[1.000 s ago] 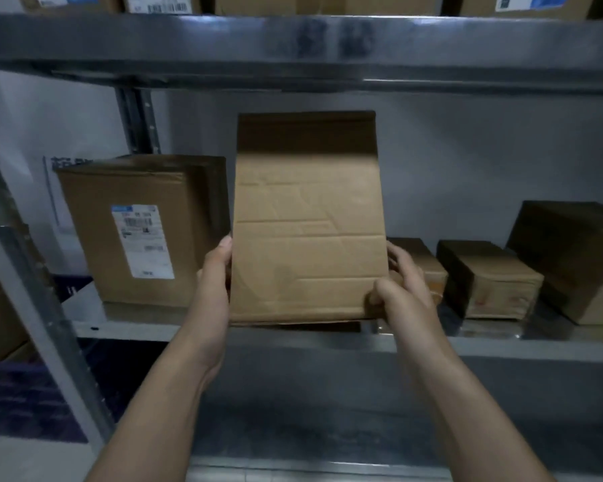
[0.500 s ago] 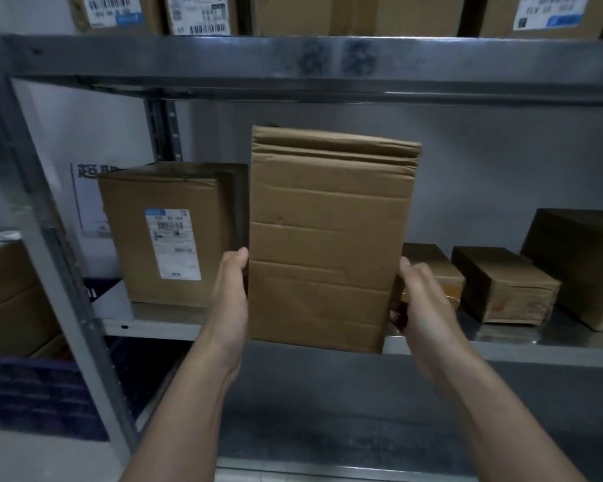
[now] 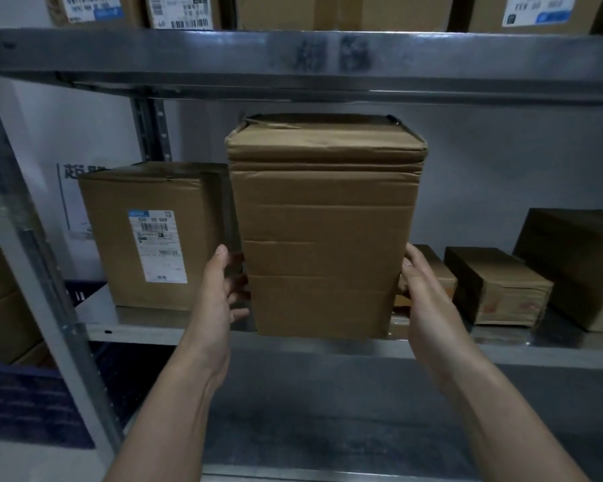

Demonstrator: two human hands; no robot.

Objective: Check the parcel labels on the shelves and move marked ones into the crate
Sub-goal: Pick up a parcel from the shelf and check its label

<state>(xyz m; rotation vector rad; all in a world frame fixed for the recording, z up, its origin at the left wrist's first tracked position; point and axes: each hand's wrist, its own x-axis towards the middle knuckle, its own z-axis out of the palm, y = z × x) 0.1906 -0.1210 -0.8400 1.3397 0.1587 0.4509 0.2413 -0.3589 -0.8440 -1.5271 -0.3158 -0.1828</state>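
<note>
A tall brown parcel (image 3: 324, 245) stands upright at the front edge of the middle shelf (image 3: 136, 332), with no label on the faces I can see. My left hand (image 3: 223, 290) touches its lower left side, fingers loosely spread. Flat against the lower right side lies my right hand (image 3: 423, 290), thumb up along the edge. To the left stands a wider parcel (image 3: 119, 273) with a white barcode label (image 3: 157, 245) facing me. A dark blue crate (image 3: 28, 405) shows at the lower left, behind the shelf post.
Three smaller brown boxes (image 3: 498, 290) sit on the same shelf to the right. The upper shelf beam (image 3: 293, 60) runs close above the tall parcel and carries several labelled boxes (image 3: 178, 10). A grey upright post (image 3: 49, 307) stands on the left.
The tall parcel has been lifted slightly and turned between my hands, so its folded top now faces me, its base at the shelf edge. Both hands stayed on its lower sides.
</note>
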